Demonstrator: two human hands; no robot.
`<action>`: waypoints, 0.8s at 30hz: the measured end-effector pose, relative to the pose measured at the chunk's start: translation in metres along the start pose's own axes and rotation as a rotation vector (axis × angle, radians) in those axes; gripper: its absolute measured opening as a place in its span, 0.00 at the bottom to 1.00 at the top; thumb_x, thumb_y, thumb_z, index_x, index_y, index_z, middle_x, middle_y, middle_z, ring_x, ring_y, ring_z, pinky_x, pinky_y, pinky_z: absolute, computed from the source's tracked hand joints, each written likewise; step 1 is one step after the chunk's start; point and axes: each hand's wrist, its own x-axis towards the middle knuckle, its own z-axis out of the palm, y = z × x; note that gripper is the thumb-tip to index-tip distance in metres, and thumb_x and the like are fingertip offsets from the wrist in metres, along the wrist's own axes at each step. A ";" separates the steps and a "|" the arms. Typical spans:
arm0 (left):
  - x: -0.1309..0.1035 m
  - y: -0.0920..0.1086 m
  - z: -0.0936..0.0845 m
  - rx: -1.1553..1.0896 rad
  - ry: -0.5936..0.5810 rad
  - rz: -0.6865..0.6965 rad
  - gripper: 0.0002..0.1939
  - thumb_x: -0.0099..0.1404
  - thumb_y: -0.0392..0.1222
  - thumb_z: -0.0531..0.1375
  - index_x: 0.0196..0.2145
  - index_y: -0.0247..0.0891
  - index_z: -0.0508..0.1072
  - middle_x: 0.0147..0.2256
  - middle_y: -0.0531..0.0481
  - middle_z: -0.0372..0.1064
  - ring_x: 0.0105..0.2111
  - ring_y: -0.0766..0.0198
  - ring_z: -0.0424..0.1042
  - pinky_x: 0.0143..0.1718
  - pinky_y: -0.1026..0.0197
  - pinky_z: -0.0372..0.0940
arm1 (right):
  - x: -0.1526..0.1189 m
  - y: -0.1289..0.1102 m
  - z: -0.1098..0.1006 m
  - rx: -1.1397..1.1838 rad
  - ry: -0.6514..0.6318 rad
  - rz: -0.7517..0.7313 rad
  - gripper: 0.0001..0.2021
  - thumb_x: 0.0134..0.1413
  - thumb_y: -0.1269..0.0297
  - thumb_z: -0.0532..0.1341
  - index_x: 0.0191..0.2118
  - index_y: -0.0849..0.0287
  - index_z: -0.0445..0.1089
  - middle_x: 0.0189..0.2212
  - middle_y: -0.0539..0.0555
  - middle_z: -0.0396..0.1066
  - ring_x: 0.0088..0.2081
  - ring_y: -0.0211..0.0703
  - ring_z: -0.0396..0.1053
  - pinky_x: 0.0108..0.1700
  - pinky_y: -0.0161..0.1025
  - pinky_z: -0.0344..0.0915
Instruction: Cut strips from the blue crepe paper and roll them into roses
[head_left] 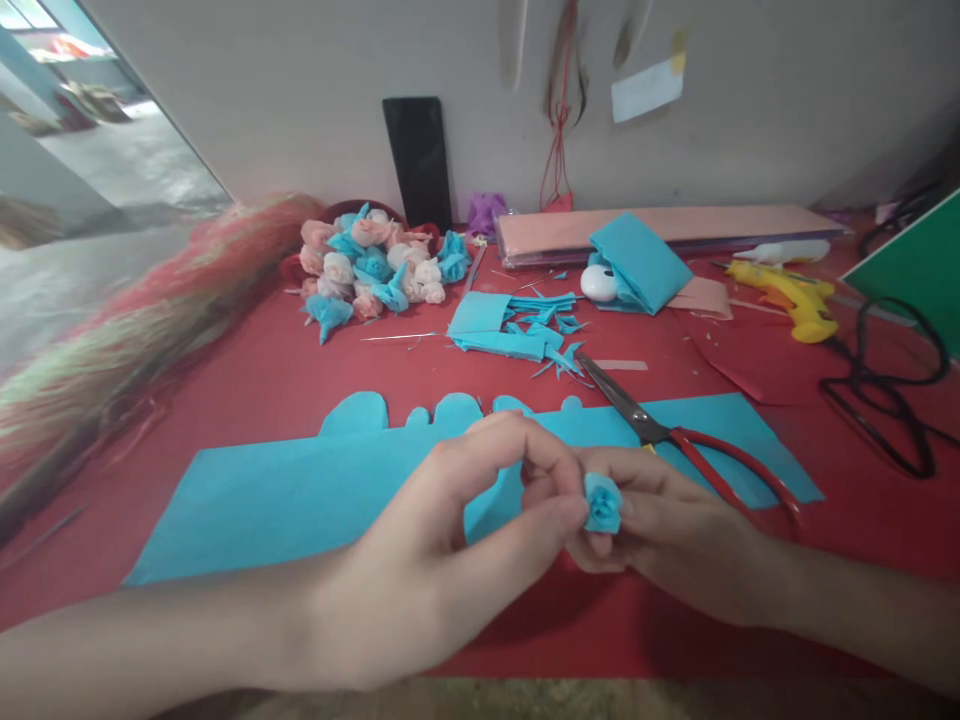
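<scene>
A small blue paper rose [602, 505] is held up between my two hands, its rolled centre facing me. My left hand [457, 540] pinches its left edge with thumb and forefinger. On the other side my right hand [675, 530] grips the flower by its base, the fingers curled beneath it. Under both hands lies a wide sheet of blue crepe paper [270, 500]. Rounded blue petal pieces [358, 412] rest along its far edge. Red-handled scissors [660, 430] lie across the sheet's right part, blades pointing away and left.
Pink, white and blue paper flowers [371, 262] are heaped at the back left. Blue scraps [517, 325] lie mid-table beside a folded blue packet [641, 262]. A yellow glue gun [787, 295] with a black cord sits right. A red-and-straw broom [165, 320] lies left; a phone [417, 160] leans on the wall.
</scene>
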 end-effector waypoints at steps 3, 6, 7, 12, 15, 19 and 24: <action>0.001 0.000 0.000 -0.152 -0.019 -0.051 0.07 0.68 0.33 0.53 0.31 0.36 0.64 0.28 0.57 0.65 0.32 0.73 0.65 0.35 0.71 0.60 | 0.001 0.001 -0.001 -0.004 0.002 0.004 0.10 0.55 0.62 0.63 0.28 0.62 0.69 0.21 0.45 0.59 0.22 0.28 0.54 0.24 0.29 0.50; 0.002 0.000 0.001 -0.291 -0.038 -0.104 0.08 0.69 0.33 0.53 0.30 0.35 0.65 0.29 0.56 0.65 0.33 0.74 0.67 0.36 0.73 0.62 | 0.001 0.001 -0.001 -0.002 0.009 0.014 0.10 0.55 0.62 0.63 0.28 0.62 0.69 0.20 0.44 0.59 0.21 0.28 0.53 0.24 0.29 0.50; 0.003 -0.001 0.001 -0.305 -0.039 -0.110 0.08 0.69 0.33 0.53 0.30 0.35 0.65 0.29 0.56 0.65 0.33 0.74 0.67 0.37 0.73 0.62 | 0.001 0.001 -0.001 0.002 0.010 0.017 0.10 0.55 0.61 0.63 0.28 0.62 0.69 0.20 0.44 0.59 0.21 0.28 0.53 0.24 0.29 0.50; 0.001 -0.001 0.001 -0.236 -0.022 -0.055 0.08 0.69 0.32 0.52 0.31 0.36 0.64 0.29 0.57 0.65 0.32 0.75 0.67 0.37 0.74 0.62 | 0.000 0.001 -0.001 0.024 0.024 0.035 0.11 0.53 0.59 0.64 0.28 0.61 0.68 0.20 0.44 0.60 0.21 0.28 0.54 0.24 0.29 0.51; 0.001 0.000 0.001 -0.173 -0.003 -0.061 0.07 0.69 0.35 0.53 0.31 0.36 0.65 0.29 0.57 0.66 0.32 0.75 0.67 0.36 0.73 0.62 | -0.001 0.000 0.000 0.024 0.029 0.033 0.11 0.54 0.59 0.64 0.27 0.61 0.67 0.20 0.44 0.60 0.21 0.28 0.54 0.24 0.29 0.51; 0.002 0.000 0.002 -0.100 0.027 -0.049 0.07 0.67 0.35 0.55 0.30 0.37 0.65 0.27 0.58 0.64 0.30 0.74 0.66 0.34 0.72 0.60 | -0.002 0.000 -0.001 0.022 0.029 0.032 0.12 0.54 0.59 0.63 0.27 0.62 0.66 0.20 0.45 0.61 0.21 0.28 0.54 0.24 0.30 0.50; 0.002 0.000 0.003 -0.038 0.068 -0.072 0.08 0.66 0.34 0.55 0.28 0.37 0.66 0.25 0.58 0.61 0.28 0.73 0.62 0.30 0.71 0.58 | -0.002 0.001 -0.002 0.022 0.016 0.026 0.10 0.55 0.61 0.63 0.27 0.61 0.66 0.21 0.45 0.61 0.21 0.29 0.54 0.24 0.31 0.48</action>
